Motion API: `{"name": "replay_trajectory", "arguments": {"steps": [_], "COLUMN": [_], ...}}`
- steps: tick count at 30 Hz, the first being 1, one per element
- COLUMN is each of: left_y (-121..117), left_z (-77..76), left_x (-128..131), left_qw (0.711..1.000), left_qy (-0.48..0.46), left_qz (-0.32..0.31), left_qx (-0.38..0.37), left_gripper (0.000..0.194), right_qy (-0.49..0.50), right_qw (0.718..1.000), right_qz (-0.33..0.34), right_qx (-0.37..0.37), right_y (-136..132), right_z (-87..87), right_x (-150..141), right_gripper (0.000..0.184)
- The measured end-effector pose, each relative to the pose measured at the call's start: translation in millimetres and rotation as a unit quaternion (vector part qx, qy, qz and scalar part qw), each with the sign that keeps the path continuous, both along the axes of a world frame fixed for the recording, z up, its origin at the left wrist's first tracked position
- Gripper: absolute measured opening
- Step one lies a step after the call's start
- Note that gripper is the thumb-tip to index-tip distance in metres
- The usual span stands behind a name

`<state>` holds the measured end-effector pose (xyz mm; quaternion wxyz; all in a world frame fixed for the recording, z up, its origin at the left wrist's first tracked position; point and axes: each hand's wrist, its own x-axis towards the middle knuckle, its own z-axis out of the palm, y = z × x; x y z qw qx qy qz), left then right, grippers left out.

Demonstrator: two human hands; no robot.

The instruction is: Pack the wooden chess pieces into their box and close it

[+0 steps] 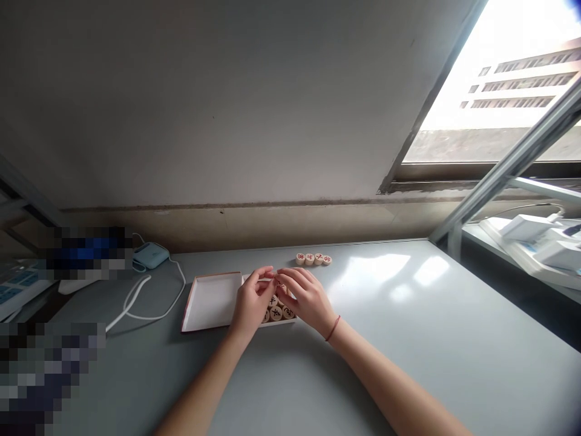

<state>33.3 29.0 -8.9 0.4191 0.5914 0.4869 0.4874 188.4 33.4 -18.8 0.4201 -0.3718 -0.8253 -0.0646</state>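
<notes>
Both hands meet above an open box point(282, 323) of round wooden Chinese chess pieces point(276, 313). My left hand point(252, 301) covers the box's left part, its thumb and fingers drawn together. My right hand point(309, 298) reaches over from the right, fingers curved and thumb bent inward, and its fingertips come close to those of the left. Whatever lies between the fingertips is too small and covered to make out. Beyond the box, several Chinese chess pieces point(314, 259) stand side by side in a short row.
The box's lid point(213, 301) lies inside up at the left. Further left are a white cable point(157, 317), a light blue device point(151, 255) and a power strip point(22, 284). A wall point(218, 224) closes off the back of the grey table point(385, 339). White adapters point(535, 242) sit at the right.
</notes>
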Motion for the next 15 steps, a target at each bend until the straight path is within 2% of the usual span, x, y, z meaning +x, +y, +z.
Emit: {"name": "replay_trajectory", "arguments": {"steps": [4,6,8,11,15], "left_y": [0.5,3.2,7.9,16.7,25.2], "left_z": [8.0,12.2,14.2,13.1,10.8], "left_x": [-6.8,-14.8,-25.3,-42.1,-58.2], "left_qw": [0.986,0.956,0.923,0.896,0.887], "left_qy": [0.132,0.228,0.309,0.379,0.406], "left_qz": [0.003,-0.009,-0.011,0.016,0.038], "left_qx": [0.102,0.182,0.23,0.232,0.215], "left_gripper": [0.023,0.021,0.021,0.022,0.024], "right_qy": [0.073,0.112,0.14,0.149,0.102], "right_qw": [0.996,0.987,0.967,0.941,0.932], "right_qz": [-0.05,-0.117,-0.209,-0.288,-0.301], "right_qx": [0.003,-0.005,-0.031,-0.094,-0.174], "right_y": [17.4,29.4,40.3,50.0,51.4], "right_z": [-3.1,-9.4,-18.5,-32.1,-41.1], "right_x": [27.0,50.4,74.2,98.1,102.6], "right_gripper": [0.017,0.015,0.014,0.016,0.014]}}
